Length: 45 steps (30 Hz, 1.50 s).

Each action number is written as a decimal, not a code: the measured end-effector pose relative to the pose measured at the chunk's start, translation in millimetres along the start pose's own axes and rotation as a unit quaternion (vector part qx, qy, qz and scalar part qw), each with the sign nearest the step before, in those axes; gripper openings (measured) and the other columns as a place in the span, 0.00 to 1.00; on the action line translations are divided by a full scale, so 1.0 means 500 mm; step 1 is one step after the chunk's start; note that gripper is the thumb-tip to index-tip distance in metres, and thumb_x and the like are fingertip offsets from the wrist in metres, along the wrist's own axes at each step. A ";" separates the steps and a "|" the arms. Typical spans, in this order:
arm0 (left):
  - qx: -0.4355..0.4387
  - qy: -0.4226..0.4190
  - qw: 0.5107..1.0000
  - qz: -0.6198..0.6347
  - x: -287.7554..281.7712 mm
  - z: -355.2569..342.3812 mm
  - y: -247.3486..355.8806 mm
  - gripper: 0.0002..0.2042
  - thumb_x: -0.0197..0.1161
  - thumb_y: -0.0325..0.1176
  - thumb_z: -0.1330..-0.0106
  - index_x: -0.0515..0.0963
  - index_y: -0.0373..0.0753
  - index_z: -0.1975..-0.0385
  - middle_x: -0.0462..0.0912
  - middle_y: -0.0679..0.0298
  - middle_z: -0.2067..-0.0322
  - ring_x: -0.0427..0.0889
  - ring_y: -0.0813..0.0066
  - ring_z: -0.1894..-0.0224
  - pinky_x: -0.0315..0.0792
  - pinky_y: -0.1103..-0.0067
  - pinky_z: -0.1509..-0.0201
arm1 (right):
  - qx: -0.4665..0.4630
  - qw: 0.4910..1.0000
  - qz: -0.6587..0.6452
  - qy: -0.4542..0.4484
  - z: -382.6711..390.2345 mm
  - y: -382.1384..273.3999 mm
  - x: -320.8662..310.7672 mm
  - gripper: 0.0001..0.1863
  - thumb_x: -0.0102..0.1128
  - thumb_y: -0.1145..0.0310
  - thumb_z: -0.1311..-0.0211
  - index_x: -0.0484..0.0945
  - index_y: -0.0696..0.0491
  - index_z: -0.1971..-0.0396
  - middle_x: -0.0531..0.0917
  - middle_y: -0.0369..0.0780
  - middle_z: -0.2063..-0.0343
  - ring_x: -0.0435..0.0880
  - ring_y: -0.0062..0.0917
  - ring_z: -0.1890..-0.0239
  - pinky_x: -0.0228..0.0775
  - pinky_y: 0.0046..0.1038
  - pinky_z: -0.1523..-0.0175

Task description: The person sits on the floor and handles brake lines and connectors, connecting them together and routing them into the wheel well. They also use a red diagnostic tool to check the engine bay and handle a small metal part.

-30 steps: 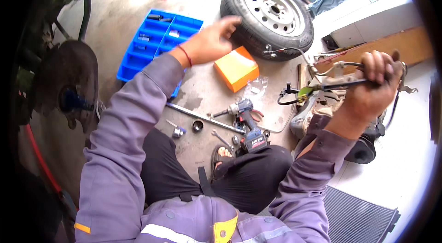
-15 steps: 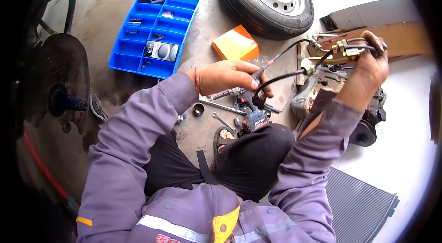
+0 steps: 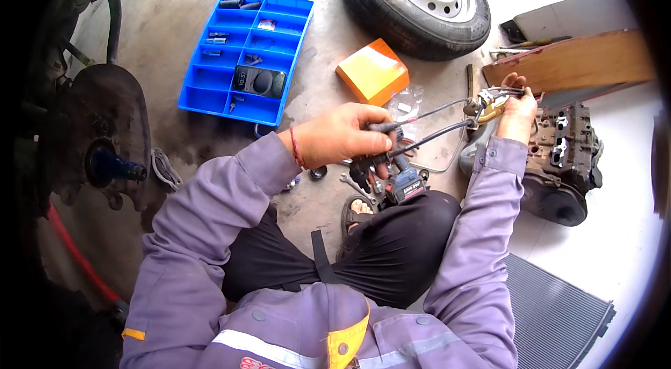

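Head view: I see a dark wheel hub [image 3: 105,131] well to the left of the left hand [image 3: 340,138]. A blue tray [image 3: 212,77] with a phone [image 3: 258,82] inside lies beyond that hand. The left hand, apart from the right, is clamped on the ends of some dark cables [image 3: 439,134]. An orange box [image 3: 374,74] sits beyond it, a drill [image 3: 405,182] on its near side. The cables stretch across to the right hand [image 3: 518,112], which grips their bundled end. An engine [image 3: 565,159] stands to its right.

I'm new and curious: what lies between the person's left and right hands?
In the head view, two dark, slender cables run from the left hand toward the right hand, with a yellowish fitting near the latter.
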<state>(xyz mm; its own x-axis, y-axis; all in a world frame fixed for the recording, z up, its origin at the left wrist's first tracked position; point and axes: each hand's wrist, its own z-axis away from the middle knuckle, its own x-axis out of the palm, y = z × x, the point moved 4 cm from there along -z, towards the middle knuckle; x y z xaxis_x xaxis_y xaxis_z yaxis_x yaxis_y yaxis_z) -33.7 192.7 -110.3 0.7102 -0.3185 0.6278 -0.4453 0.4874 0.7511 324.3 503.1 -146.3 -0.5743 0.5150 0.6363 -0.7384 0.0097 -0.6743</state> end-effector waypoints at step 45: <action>0.300 0.415 0.851 -0.120 -0.078 0.075 0.086 0.15 0.50 0.39 0.30 0.75 0.36 0.74 0.75 0.61 0.84 0.68 0.79 0.88 0.62 0.82 0.84 | 0.201 0.978 0.053 -0.031 0.054 0.223 -0.053 0.15 0.47 0.62 0.28 0.72 0.54 0.49 0.82 0.45 0.57 0.83 0.34 0.56 0.80 0.38 0.53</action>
<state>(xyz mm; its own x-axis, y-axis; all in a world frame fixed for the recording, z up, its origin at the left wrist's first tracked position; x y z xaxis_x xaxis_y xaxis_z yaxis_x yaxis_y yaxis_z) -101.0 195.6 -94.9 0.8498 0.4540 0.2679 -0.2541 -0.0926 0.9627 247.5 467.4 -228.2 -0.6660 0.4426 0.6005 -0.7459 -0.3852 -0.5434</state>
